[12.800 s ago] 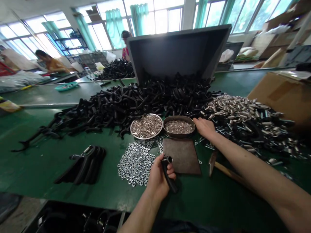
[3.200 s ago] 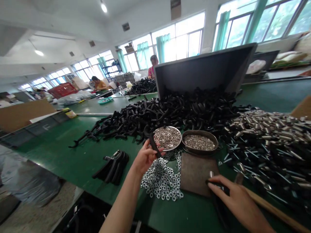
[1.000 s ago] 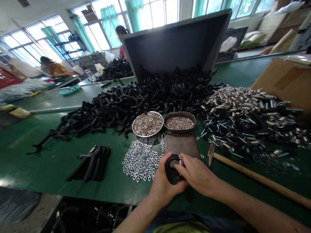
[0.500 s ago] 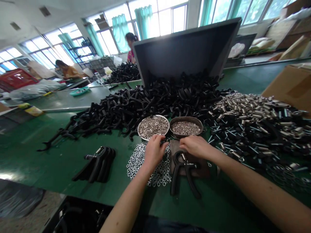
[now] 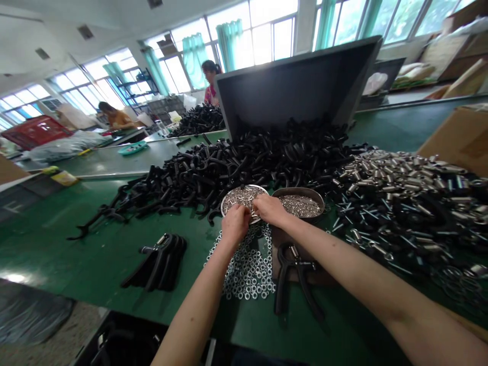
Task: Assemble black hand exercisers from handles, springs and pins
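Observation:
My left hand point(image 5: 235, 223) is at the near rim of a round dish point(image 5: 222, 209) of small metal pins point(image 5: 242, 195), fingers closed. My right hand point(image 5: 270, 209) reaches into the same dish from the right, its fingertips pinched over the pins beside the left hand. What either hand holds is too small to make out. Below them, a black hand-grip exerciser point(image 5: 281, 290) with a spring at its top lies partly on a dark board point(image 5: 280, 239). Loose hex nuts point(image 5: 249, 277) spread on the table under my left wrist.
An oval tin point(image 5: 322, 207) of tiny metal parts stands right of the dish. Black handles point(image 5: 198, 168) are heaped behind, before a tipped grey bin point(image 5: 297, 76). Springs point(image 5: 404, 175) and bolts lie right; stacked hand grips point(image 5: 165, 264) left. Two people sit farther back.
My right hand has moved left from above the board to the dish of pins. My left hand has closed its fingers near the dish's rim. The view has shifted slightly.

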Demonstrator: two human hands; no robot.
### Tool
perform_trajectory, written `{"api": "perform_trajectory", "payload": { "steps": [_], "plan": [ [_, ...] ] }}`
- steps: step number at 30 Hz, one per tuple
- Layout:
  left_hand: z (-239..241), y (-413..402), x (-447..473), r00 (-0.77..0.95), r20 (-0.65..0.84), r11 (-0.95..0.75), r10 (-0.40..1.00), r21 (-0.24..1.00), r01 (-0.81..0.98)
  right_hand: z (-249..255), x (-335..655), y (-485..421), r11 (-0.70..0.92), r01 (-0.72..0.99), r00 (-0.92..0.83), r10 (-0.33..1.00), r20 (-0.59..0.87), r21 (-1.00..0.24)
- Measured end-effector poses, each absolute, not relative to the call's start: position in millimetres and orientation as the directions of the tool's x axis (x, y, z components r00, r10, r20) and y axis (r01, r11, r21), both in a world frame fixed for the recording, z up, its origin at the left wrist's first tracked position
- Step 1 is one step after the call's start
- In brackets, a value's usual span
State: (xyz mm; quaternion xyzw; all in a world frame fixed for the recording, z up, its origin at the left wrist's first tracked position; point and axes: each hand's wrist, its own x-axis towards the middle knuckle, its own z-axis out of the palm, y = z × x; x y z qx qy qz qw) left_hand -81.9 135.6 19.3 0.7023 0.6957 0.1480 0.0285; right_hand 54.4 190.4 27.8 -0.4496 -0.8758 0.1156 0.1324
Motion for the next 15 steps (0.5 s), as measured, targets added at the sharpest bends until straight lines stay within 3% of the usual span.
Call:
{"api": "perform_trajectory", "payload": {
  "steps": [8, 12, 15],
  "plan": [
    [19, 139, -76, 0.000, 0.140, -0.042, 0.990, 0.293, 0.955, 34, 67, 188, 0.454, 0.661, -0.416, 0.884, 0.211, -0.598],
    [23, 136, -77, -0.047, 0.159, -0.016, 0.986, 0.373, 0.928, 40, 100, 158, 0.410, 0.572, -0.418, 0.891, 0.178, -0.711],
    [25, 121, -76, -0.054, 0.127, -0.032, 0.990, 0.592, 0.805, 30, 130, 131, 0.361, 0.556, -0.428, 0.897, 0.114, -0.748]
  ]
}}
